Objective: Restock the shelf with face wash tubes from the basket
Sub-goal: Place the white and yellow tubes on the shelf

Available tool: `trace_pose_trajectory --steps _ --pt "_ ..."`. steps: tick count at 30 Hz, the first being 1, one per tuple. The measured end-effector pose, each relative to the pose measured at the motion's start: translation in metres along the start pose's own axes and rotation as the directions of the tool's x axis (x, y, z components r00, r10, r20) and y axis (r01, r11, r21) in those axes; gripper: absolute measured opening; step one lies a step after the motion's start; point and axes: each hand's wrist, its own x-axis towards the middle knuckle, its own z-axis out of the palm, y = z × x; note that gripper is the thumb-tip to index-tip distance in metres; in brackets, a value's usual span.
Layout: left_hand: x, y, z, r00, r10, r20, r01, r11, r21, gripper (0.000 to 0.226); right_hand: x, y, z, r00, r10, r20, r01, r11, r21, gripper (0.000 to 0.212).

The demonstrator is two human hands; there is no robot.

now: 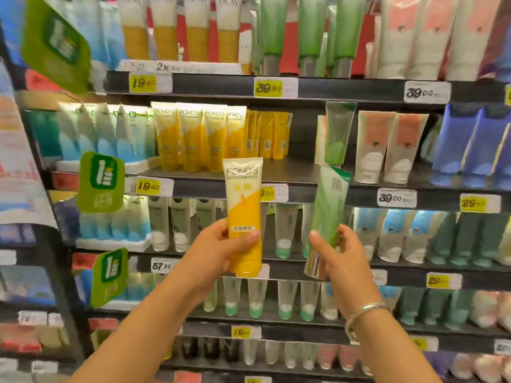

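Both hands are raised in front of the shelving, each grasping one tube. Left hand (221, 244) wraps the lower half of a yellow-and-white tube (243, 205): upright, cap end down, flat crimped end up, "POND'S" printed across the white upper part, yellow below with a small white label strip under the thumb. Right hand (336, 257) grips a green tube (329, 208) near its base; translucent green body, silver cap (312, 262) at the bottom, top leaning to the right, pale printing near the crimp. The two tubes are near each other, not touching.

Behind them, the middle shelf (290, 172) carries a row of matching yellow tubes (199, 136) toward its left part, one green tube standing (338, 134) right of centre, bare board between. Yellow price tags (148, 186) line the front edge of the shelf.
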Motion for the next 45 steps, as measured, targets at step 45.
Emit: trace_pose_trajectory --steps 45 --pt "0.172 0.054 -0.04 0.988 0.138 0.065 -0.138 0.99 0.006 0.05 0.184 -0.031 0.064 0.941 -0.283 -0.187 0.205 0.913 -0.352 0.064"
